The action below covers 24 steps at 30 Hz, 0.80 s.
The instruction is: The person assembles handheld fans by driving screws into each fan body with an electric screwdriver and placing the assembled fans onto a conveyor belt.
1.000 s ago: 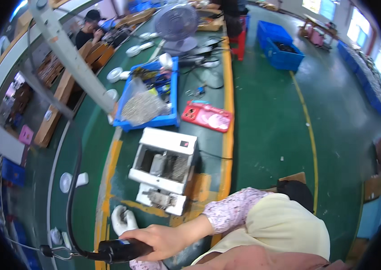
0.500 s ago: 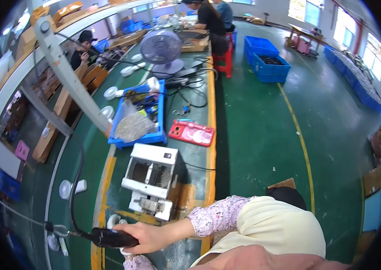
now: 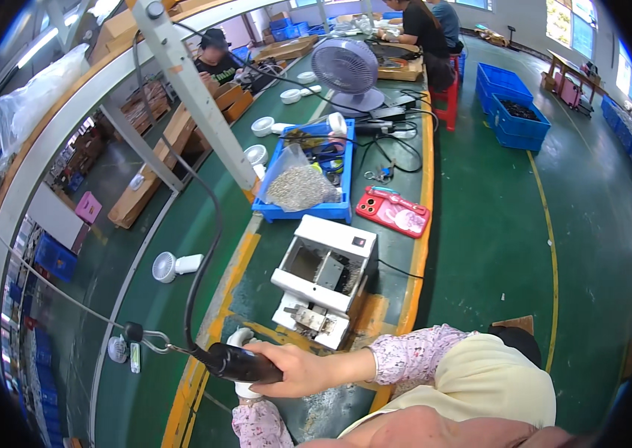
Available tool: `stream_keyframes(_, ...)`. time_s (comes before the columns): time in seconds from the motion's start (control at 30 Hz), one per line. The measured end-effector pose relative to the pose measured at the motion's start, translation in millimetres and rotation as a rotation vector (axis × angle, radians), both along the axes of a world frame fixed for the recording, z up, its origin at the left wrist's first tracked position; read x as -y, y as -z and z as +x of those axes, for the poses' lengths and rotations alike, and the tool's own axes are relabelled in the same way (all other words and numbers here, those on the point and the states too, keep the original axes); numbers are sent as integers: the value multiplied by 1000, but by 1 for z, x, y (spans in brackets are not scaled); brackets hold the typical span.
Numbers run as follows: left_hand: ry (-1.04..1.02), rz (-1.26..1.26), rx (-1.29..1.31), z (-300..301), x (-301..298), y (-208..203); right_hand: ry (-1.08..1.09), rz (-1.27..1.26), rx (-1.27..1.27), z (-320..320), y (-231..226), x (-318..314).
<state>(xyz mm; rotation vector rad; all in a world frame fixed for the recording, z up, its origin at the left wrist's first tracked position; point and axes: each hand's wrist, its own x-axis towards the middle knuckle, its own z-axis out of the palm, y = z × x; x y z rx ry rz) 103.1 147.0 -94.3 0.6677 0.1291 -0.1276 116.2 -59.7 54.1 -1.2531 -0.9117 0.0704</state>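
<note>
My right hand (image 3: pixel 297 369) is closed around a black electric screwdriver (image 3: pixel 237 364), whose cable rises from its far end. A metal hook on a cord meets it there. My left hand, below a floral sleeve (image 3: pixel 260 423), is mostly hidden behind the right hand and the screwdriver. White rounded shapes (image 3: pixel 240 337) show around it; whether they are a glove or a held part, I cannot tell. Just beyond my hands stands a white screw feeder (image 3: pixel 323 280), with small screws inside and a metal rail at its front.
A blue tray (image 3: pixel 304 214) holds a bag of screws (image 3: pixel 301 187) and tools. Right of it lies a red phone (image 3: pixel 393 212). White handheld fans (image 3: pixel 175 266) rest on the green belt. Farther back are a desk fan (image 3: pixel 346 71), co-workers and blue crates (image 3: pixel 521 131). A metal post (image 3: pixel 196 97) rises at left.
The view has swung left, so everything sits farther right in the picture. My right hand keeps its grip on the screwdriver, now tilted more, and the part inside the feeder has shifted.
</note>
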Motion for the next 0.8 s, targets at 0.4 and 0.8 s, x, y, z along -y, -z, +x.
stream_keyframes(0.4,-426,1374,95,5,40,-86,-121,-61,-10,-12,-7,4)
stream_keyframes(0.8,-14,453,280,-9,59,-66,275,-97,102,5,5,-6)
